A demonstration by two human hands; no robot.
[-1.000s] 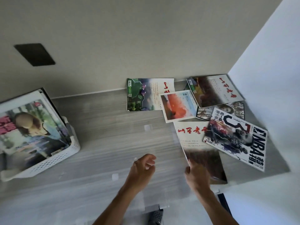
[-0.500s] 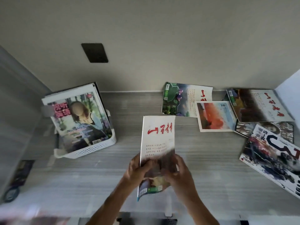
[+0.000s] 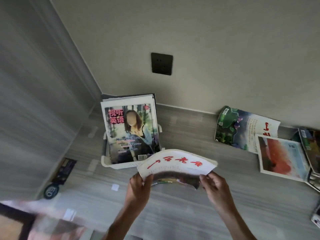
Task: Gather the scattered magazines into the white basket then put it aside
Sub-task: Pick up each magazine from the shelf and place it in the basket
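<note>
Carried leftward since the earlier frame, the white magazine with red calligraphy (image 3: 176, 164) now sits at centre frame, turned crosswise and bowed upward. Both hands clamp it: the left hand (image 3: 139, 185) pinches its left corner, the right hand (image 3: 213, 183) its right edge, probably to steer it into the white basket (image 3: 119, 165) just beyond. Upright magazines, a woman's portrait cover (image 3: 130, 133) foremost, already fill that basket. Two more magazines, a green-covered one (image 3: 242, 128) and a red-orange one (image 3: 281, 157), lie at right on the grey tabletop (image 3: 181, 213).
</note>
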